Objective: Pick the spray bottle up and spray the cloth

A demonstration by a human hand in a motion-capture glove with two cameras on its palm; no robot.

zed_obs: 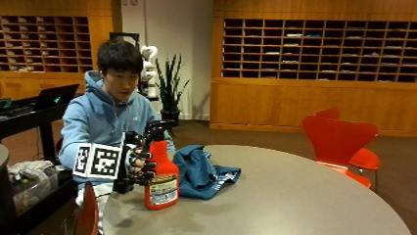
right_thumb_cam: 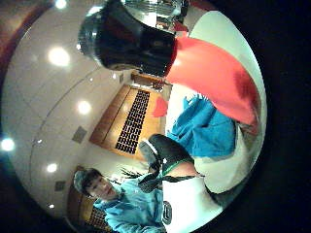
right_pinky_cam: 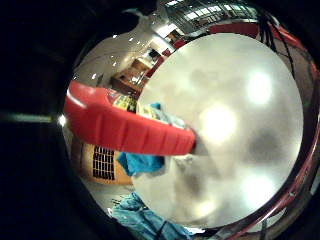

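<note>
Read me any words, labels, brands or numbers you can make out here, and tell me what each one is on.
No text can be read.
Spray bottle: yellow label, print too blurred to read.
Person's hoodie: small chest logo, too small to read.
The blue cloth shows no wording.

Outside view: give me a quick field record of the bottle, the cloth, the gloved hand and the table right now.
bottle: red plastic spray bottle with black trigger head, upright, base on the table
cloth: crumpled blue cloth lying on the table just beside the bottle, on the side away from the hand
right hand: black-gloved right hand with fingers curled round the bottle's neck
table: round grey table
nozzle: near the bottle's top; its direction is not clear
spray: no mist visible
</note>
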